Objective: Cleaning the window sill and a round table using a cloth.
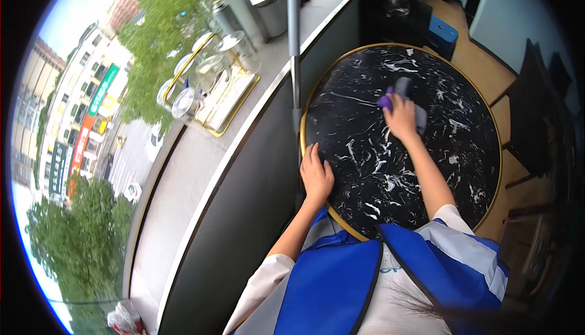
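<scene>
Before me stands a round black marble-patterned table with white veins and a gold rim. My right hand is over its upper middle, closed around a purple and grey cloth. Grey parts of the cloth show beyond the fingers and beside the palm, somewhat blurred. My left hand rests at the table's left edge, its fingers together and nothing visible in them.
A windowsill runs along the left, bearing a gold-rimmed tray of glass cups, a steel flask and a plastic bag. A metal pole rises beside the table. Dark chairs stand right; a blue box lies beyond.
</scene>
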`<action>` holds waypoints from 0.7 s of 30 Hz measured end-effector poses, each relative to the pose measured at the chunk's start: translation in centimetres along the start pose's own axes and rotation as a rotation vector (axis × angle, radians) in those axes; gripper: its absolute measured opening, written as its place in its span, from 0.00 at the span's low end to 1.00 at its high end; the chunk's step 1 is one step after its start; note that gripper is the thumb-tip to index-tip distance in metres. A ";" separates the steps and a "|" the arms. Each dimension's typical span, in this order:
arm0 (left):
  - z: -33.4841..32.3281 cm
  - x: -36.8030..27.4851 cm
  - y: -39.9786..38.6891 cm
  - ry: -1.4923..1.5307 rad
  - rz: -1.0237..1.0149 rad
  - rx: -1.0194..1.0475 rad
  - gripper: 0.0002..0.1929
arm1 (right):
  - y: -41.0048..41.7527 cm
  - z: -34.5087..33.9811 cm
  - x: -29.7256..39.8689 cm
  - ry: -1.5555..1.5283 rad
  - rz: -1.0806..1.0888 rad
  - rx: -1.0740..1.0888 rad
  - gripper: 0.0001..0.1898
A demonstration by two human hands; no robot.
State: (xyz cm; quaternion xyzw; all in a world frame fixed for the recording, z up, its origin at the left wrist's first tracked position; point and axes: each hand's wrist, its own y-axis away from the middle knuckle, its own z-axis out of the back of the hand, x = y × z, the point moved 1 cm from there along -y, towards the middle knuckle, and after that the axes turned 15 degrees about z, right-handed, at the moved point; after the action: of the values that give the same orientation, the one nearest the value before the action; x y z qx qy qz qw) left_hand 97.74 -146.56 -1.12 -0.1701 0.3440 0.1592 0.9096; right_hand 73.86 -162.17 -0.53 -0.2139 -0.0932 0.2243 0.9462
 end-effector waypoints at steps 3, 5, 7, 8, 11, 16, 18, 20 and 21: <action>-1.2 0.2 -0.4 -0.044 -0.032 0.019 0.27 | -0.1 -2.1 7.8 -0.168 0.191 -0.014 0.26; -1.4 1.4 -0.6 -0.144 -0.087 0.027 0.26 | 1.1 -1.9 10.8 -0.250 0.304 0.057 0.28; -1.2 1.5 -0.4 -0.230 -0.100 0.027 0.26 | 3.3 -1.6 9.3 -0.304 0.362 0.078 0.29; -1.1 1.3 -0.3 -0.249 -0.082 0.034 0.26 | 4.7 -0.5 7.1 -0.249 0.311 0.081 0.29; -1.9 2.6 -0.8 -0.249 -0.177 0.006 0.24 | 10.8 4.8 -1.7 -0.115 -0.114 0.128 0.29; 0.1 1.4 0.2 -0.199 -0.304 -0.157 0.16 | 23.3 11.3 -8.3 0.098 -0.673 0.148 0.30; -0.6 2.5 -0.3 -0.108 -0.443 -0.236 0.18 | 25.9 12.9 -6.5 0.140 -0.768 0.156 0.30; -3.3 1.0 -0.1 -0.142 -0.334 -0.056 0.20 | 28.6 13.0 -4.4 0.161 -0.808 0.077 0.28; -3.9 0.4 -0.3 -0.128 -0.365 -0.029 0.20 | 28.5 13.1 -3.1 0.160 -0.816 0.066 0.27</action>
State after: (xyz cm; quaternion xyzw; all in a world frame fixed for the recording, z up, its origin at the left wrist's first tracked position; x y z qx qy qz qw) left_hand 95.92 -148.34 -4.12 -0.2320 0.2465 0.0071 0.9409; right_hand 56.58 -135.83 -1.89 -0.1456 -0.0894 -0.1836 0.9680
